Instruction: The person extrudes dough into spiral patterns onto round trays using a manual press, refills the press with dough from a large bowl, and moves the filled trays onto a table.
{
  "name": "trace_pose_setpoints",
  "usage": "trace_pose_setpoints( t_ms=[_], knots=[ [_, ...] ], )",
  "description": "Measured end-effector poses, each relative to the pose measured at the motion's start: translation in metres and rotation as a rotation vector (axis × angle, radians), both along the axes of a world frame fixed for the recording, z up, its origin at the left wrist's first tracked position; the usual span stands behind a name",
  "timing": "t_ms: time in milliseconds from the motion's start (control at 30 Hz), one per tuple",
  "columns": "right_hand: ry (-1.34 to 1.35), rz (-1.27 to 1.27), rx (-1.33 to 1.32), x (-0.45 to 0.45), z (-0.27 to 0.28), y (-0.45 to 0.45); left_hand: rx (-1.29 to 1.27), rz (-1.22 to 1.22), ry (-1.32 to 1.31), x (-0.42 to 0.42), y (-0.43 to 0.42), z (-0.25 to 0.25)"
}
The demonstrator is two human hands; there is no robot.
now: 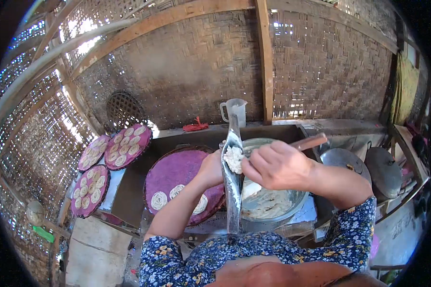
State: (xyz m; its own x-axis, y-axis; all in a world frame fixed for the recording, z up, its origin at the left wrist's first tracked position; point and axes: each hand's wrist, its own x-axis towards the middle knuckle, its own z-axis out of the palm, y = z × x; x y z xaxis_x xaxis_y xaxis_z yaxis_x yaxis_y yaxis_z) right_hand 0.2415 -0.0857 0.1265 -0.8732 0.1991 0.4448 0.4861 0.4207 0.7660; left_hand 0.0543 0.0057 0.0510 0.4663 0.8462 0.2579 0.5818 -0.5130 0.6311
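Note:
A long dark trough-like tool [233,191] stands out from my chest over the work area, with white dough [234,160] in its hollow. My left hand [212,167] grips the tool's left side near its middle. Closed around a wooden handle [312,142], my right hand [278,165] is beside the dough. Below it is a wide basin [299,198] with pale dough [269,203] inside. To the left lies a round tray with purple cloth [172,170], bearing several coiled white dough rounds [159,200].
Several smaller purple trays [128,147] with coiled rounds are at the left. A clear pitcher [235,112] and a red bag [195,125] stand behind. Metal lids [383,172] are at the right. A woven wall [187,71] closes off the back.

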Motion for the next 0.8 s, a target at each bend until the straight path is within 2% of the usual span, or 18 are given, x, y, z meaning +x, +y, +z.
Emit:
trace_pose_setpoints(
  t_ms=[67, 133, 233, 267, 333, 367, 400, 467, 500, 567, 600, 667, 700, 733, 800],
  knots=[
    [-0.017, 0.103, 0.07, 0.01, -0.003, 0.003, -0.003, -0.03, 0.011, -0.002, 0.008, -0.008],
    [0.095, 0.036, -0.045, 0.027, 0.011, -0.008, 0.094, -0.026, 0.024, -0.004, 0.008, -0.005],
    [0.436, -0.003, -0.02, 0.058, 0.018, -0.025, 0.226, -0.042, -0.002, -0.016, 0.019, -0.011],
    [0.599, -0.016, -0.026, 0.068, 0.015, -0.03, 0.239, -0.059, -0.055, -0.017, 0.019, -0.008],
    [1.189, 0.019, -0.32, 0.066, -0.018, -0.019, 0.258, -0.107, -0.151, -0.013, 0.016, -0.004],
    [1.562, 0.175, -0.69, 0.055, -0.037, -0.012, 0.286, -0.042, -0.073, -0.005, 0.024, -0.015],
    [1.578, 0.386, -0.823, 0.048, -0.053, -0.001, 0.285, -0.011, -0.092, 0.007, 0.014, -0.01],
    [1.618, 0.447, -0.927, 0.027, -0.07, 0.001, 0.237, -0.237, -0.302, 0.017, 0.016, -0.015],
    [1.571, 0.282, -0.922, 0.026, -0.077, -0.005, -0.141, -0.357, -0.705, 0.019, 0.019, -0.015],
    [1.422, 0.064, -0.816, 0.038, -0.088, -0.009, -0.231, -0.372, -0.801, 0.009, 0.021, -0.009],
    [1.5, 0.163, -0.804, 0.047, -0.094, -0.009, 0.067, -0.274, -0.504, -0.001, 0.018, -0.001],
    [1.532, 0.062, -0.696, 0.06, -0.092, -0.012, -0.027, -0.222, -0.545, -0.001, 0.036, -0.017],
    [1.544, 0.031, -0.635, 0.054, -0.084, -0.013, 0.004, -0.157, -0.448, 0.003, 0.035, -0.021],
    [1.49, 0.048, -0.45, 0.044, -0.08, -0.008, 0.035, -0.098, -0.351, 0.011, 0.032, -0.023],
    [1.282, 0.117, -0.253, 0.037, -0.081, 0.002, -0.144, -0.231, -0.667, 0.026, 0.02, -0.016]
  ],
)
